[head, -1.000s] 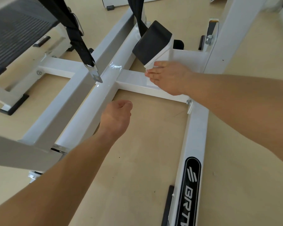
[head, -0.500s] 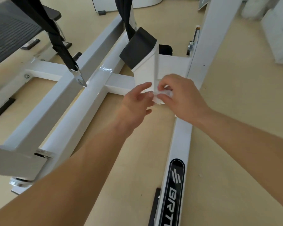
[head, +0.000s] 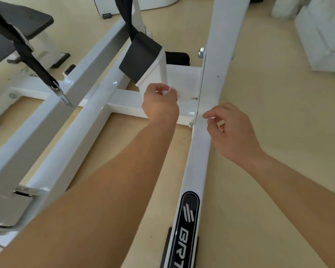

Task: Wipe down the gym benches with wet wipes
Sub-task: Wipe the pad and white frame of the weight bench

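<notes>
**Wipe's in the left hand, down at the bench frame corner**

Left hand point(head: 160, 105) is clenched round a bunched-up white wet wipe point(head: 167, 92). Only a little crumple pokes out between thumb and fingers, so it has no real long axis or direction to speak of. It sits right over the cross bar point(head: 124, 102) of the white bench frame point(head: 81, 132), just under the slanted bracket with the black pad point(head: 138, 59).

Right hand point(head: 228, 130) hovers over the side rail point(head: 199, 151), fingers loosely curled, thumb and forefinger tips nearly together. There's a small white patch in the palm — can't tell if it's a scrap of wipe, so can't say if it's grasping anything.

Layout: the side rail runs long, from the logo badge point(head: 188, 219) near me away to the upright post point(head: 222, 45). The cross bar meets it square at a bolt point(head: 191, 124), and the hands are either side of that corner.

Room to move: beige floor point(head: 269, 113) lies to the right of the rail, and there's a bay of floor between the rail and the centre beam. Black straps point(head: 30, 60) hang on the left.
</notes>
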`<act>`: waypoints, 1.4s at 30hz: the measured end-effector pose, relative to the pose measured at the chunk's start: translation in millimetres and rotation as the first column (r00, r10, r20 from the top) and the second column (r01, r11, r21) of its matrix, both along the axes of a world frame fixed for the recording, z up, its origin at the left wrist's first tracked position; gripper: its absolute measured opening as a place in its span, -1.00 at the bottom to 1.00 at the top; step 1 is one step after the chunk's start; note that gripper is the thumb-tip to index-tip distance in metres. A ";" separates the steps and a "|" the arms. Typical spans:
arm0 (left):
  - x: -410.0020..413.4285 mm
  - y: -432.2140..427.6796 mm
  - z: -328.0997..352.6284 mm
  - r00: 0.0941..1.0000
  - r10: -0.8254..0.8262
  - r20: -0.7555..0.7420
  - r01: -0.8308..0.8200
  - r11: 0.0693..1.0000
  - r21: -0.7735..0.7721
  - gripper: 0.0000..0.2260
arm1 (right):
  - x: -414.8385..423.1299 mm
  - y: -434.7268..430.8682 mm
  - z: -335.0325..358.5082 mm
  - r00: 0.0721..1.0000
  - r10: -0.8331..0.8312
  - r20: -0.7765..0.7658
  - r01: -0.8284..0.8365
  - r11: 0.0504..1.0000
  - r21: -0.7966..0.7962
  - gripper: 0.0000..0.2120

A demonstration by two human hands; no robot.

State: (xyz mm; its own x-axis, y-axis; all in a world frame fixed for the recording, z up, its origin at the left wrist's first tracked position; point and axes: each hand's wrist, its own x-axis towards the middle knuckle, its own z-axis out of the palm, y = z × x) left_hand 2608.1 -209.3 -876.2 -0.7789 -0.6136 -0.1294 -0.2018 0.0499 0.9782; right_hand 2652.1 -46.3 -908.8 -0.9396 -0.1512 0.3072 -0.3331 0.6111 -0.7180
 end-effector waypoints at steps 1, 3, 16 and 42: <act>-7.0 4.1 1.4 1.000 0.028 -0.012 -0.029 0.999 -0.020 -0.93 | -0.2 0.2 -1.4 1.000 -0.018 -0.006 0.018 1.000 0.017 -0.81; -17.6 12.3 1.7 0.997 0.066 -0.044 -0.068 0.996 -0.049 -0.94 | -0.3 0.4 -3.3 0.997 -0.070 -0.022 0.071 0.995 0.073 -0.82; -37.9 29.9 -3.0 0.990 0.089 -0.108 -0.101 0.989 -0.112 -0.89 | 5.1 20.1 -25.1 0.999 -0.022 0.045 0.020 0.998 0.054 -0.82; -51.8 29.6 7.2 0.987 0.162 -0.019 -0.163 0.981 -0.107 -0.87 | 5.1 41.6 -43.2 0.995 0.019 0.102 -0.025 0.998 0.054 -0.83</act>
